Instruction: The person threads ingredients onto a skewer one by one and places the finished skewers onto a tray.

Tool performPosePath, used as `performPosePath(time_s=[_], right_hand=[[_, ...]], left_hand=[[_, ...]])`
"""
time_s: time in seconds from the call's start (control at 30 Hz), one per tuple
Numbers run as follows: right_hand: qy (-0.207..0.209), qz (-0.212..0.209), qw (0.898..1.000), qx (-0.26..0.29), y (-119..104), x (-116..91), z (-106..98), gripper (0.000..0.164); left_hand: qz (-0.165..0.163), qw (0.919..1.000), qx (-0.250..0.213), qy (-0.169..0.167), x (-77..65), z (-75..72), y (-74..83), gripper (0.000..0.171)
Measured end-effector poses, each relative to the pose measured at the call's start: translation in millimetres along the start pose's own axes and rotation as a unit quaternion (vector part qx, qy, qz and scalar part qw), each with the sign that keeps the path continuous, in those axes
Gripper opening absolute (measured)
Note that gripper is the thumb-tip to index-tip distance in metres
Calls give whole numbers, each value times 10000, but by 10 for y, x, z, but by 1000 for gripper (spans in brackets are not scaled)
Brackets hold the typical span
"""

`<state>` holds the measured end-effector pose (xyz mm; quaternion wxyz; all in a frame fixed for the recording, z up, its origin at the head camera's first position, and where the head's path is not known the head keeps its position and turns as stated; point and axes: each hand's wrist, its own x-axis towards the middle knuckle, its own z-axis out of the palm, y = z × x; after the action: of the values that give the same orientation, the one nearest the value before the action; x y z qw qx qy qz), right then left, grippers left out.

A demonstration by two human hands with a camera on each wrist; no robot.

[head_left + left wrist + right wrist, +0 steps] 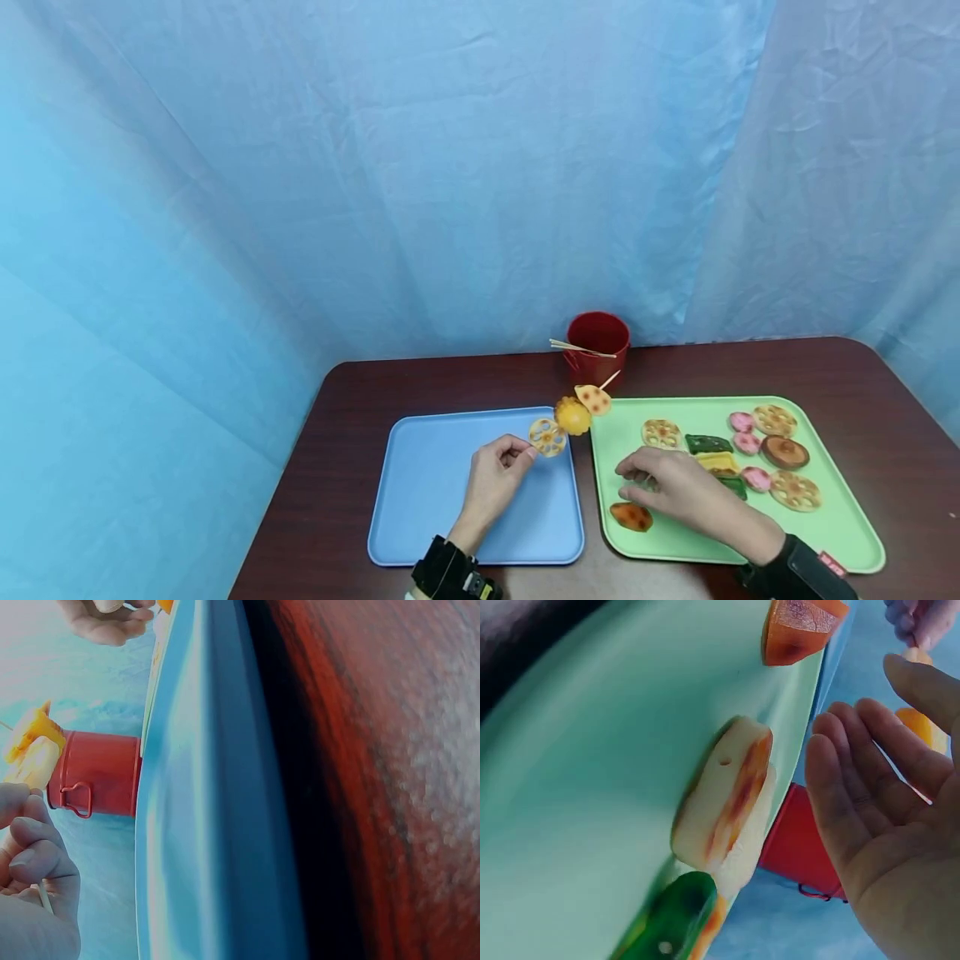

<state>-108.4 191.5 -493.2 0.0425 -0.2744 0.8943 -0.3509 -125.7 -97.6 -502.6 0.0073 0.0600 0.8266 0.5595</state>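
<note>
My left hand (495, 479) pinches a skewer above the blue tray (427, 533). Threaded along the skewer are a lotus root slice (547, 437) nearest the fingers, a yellow corn piece (573, 416) and a pale brown-spotted piece (593, 400); the bare tip (611, 380) sticks out past them. Over the green tray (697, 546) hovers my right hand (671, 487), fingers relaxed and holding nothing. Below its palm, the right wrist view shows a cream piece (724, 795) with a browned side and a small hole, beside a green pepper piece (679, 919). An orange-brown piece (631, 517) lies near the fingertips.
Behind the trays stands a red cup (597, 342) with thin skewers (581, 347) across its mouth. More toy food lies on the green tray: lotus slices (795, 492), pink pieces (746, 442), a brown mushroom (785, 452) and a yellow piece (716, 463). A blue curtain (450, 183) hangs behind the table.
</note>
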Motion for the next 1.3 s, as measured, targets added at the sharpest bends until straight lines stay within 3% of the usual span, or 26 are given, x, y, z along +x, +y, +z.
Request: performPosePath(time_s=[0.2,0.37,0.7,1.13,1.3], right_hand=[[-334,-96,9974,-626,-1,-19,57,21],[-522,-103,9957,-753,-8,-11,94,23],[-767,-410,9918,-940,-17,18,131,13],[-507,-336,9956,-719,-4,16,102,8],[-280,-485,9964,-633,20,8,106,16]], left_hand=[[13,10000,-33,-7,-2,-6,11,12],[-3,10000,-58,-15,2,2,10,12],[-41,10000,-9,22,7,31,-2,10],[-23,10000,-90,23,-11,46,-4,11],[-49,9999,-132,29,-14,49,1,11]])
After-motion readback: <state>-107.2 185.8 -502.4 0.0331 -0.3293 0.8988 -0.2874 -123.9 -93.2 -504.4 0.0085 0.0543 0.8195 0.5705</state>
